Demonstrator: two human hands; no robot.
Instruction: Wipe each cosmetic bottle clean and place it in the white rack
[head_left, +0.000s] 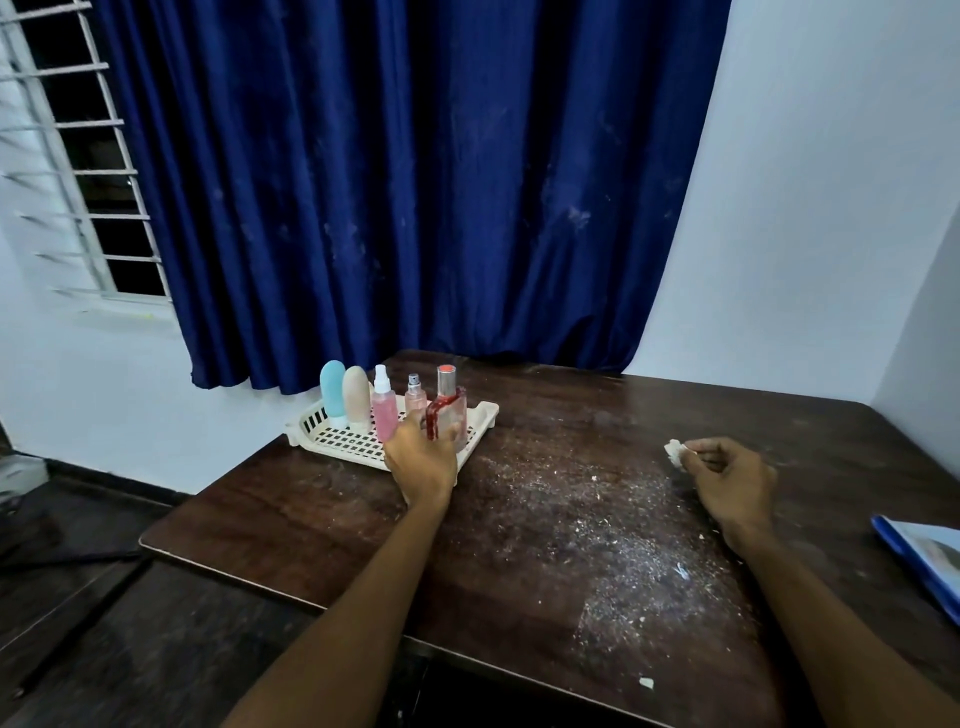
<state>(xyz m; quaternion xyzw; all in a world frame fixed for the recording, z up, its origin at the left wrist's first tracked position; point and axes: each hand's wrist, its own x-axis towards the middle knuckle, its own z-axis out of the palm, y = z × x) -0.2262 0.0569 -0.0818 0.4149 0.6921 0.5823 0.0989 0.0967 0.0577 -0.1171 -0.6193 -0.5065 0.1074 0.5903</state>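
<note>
A white perforated rack (332, 434) sits at the table's far left. In it stand a blue bottle (332, 388), a beige bottle (356, 396), a pink spray bottle (384, 410) and a small pink spray bottle (415, 396). My left hand (422, 457) grips a clear perfume bottle with red trim and a silver cap (448, 410), upright at the rack's right end. My right hand (730, 480) rests on the table to the right and pinches a small crumpled white tissue (675, 453).
The dark wooden table (545, 519) is strewn with white crumbs and dust in its middle. A blue-edged book (924, 561) lies at the right edge. A blue curtain (415, 182) hangs behind; white walls close in at right.
</note>
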